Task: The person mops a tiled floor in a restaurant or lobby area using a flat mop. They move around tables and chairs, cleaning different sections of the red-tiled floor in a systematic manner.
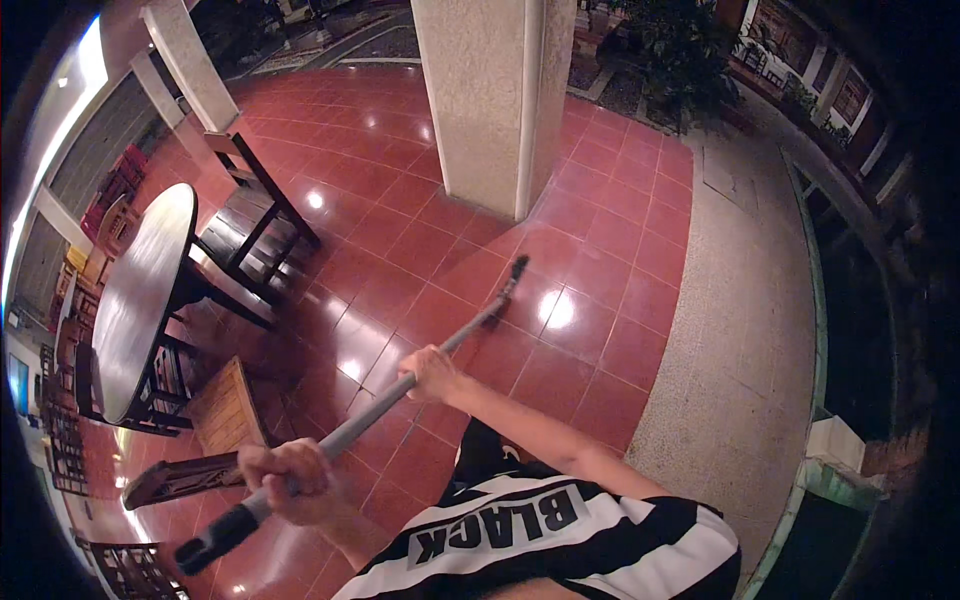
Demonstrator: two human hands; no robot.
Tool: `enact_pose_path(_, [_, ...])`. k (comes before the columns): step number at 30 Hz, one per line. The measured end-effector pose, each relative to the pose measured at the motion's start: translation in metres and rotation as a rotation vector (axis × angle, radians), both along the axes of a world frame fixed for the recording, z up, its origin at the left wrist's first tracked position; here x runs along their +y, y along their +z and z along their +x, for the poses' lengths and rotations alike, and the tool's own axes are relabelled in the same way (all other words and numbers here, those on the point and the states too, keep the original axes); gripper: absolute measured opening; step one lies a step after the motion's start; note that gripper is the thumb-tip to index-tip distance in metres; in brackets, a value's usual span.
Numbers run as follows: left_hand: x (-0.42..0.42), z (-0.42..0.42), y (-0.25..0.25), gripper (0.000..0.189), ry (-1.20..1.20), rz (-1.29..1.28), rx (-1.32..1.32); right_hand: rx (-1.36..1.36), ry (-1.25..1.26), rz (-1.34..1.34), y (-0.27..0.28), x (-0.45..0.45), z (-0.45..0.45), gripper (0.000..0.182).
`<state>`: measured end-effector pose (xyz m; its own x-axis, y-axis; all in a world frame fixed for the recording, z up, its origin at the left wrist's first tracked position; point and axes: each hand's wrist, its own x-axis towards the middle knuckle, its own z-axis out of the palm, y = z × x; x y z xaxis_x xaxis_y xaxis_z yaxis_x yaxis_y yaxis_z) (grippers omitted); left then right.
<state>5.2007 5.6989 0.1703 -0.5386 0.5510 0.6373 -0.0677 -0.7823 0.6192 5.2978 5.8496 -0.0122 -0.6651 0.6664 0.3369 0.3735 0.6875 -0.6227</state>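
A long grey pole (367, 426) of a floor-cleaning tool slants across the view. My left hand (294, 480) wraps around it near its black end grip (217, 538). Farther along the pole, my right hand (431, 373) is closed on it as well. The tool's narrow dark head (513, 279) is at the red tiled floor (405, 270); blur hides whether it is a mop or a broom. Just beyond my left hand stands a wooden chair (229, 405), its carved frame close to my knuckles.
A thick stone-clad pillar (480, 97) rises ahead of the tool head. On the left are an oval-topped table (146, 300) and a dark wooden chair (247, 217). Several more chairs stand farther left. A pale paved walkway (720, 300) borders the tiles, with a green-edged rim (817, 352) beyond.
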Motion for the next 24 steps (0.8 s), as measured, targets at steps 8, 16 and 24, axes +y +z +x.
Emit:
enact_pose_path(8, [0.118, 0.032, -0.024, 0.013, -0.176, -0.261, -0.056, 0.115, -0.092, -0.043, -0.045, 0.062, 0.047, 0.009])
enact_pose_path(16, [0.222, 0.049, -0.080, 0.013, -0.347, -0.623, -0.322, -0.302, -0.339, -0.296, -0.081, 0.092, 0.139, 0.014])
enact_pose_path(24, [0.244, -0.034, -0.066, 0.012, -0.061, -0.449, -0.329, -0.448, -0.160, -0.346, -0.035, 0.152, 0.066, 0.016])
